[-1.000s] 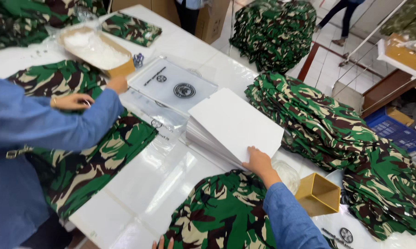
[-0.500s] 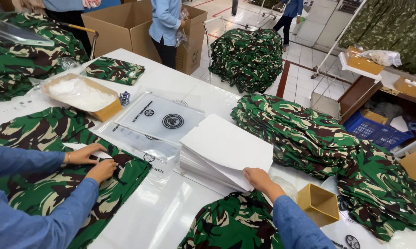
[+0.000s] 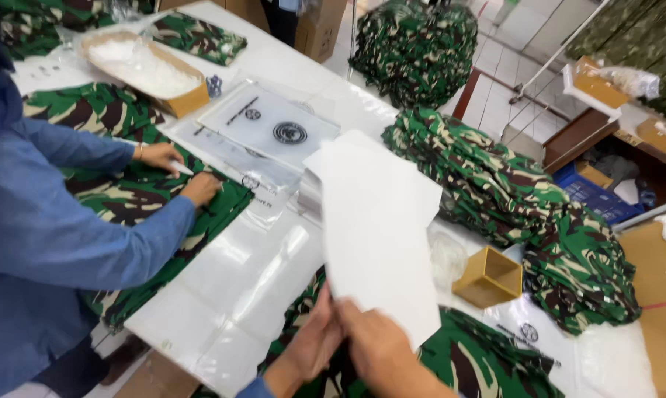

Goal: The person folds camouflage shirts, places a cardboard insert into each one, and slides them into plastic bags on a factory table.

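Single head-worn view, looking steeply down and forward across the white counter (image 3: 274,250). The wearer's hands (image 3: 348,346) sit very close at the near bottom edge; a co-worker's sleeve (image 3: 75,236) fills the near left; stacked cloth (image 3: 414,44) and floor lie far, upper right.

A sheet of card (image 3: 381,243) stands at the centre of the frame, above the two hands (image 3: 348,343) at the lower edge. Under it a folded garment (image 3: 488,361) lies on the worktop (image 3: 230,273). A small open box (image 3: 489,278) sits just right of the sheet. Upper left lies a tray (image 3: 145,70); right of that, flat plastic bags (image 3: 266,129). A garment pile (image 3: 510,199) fills the right.
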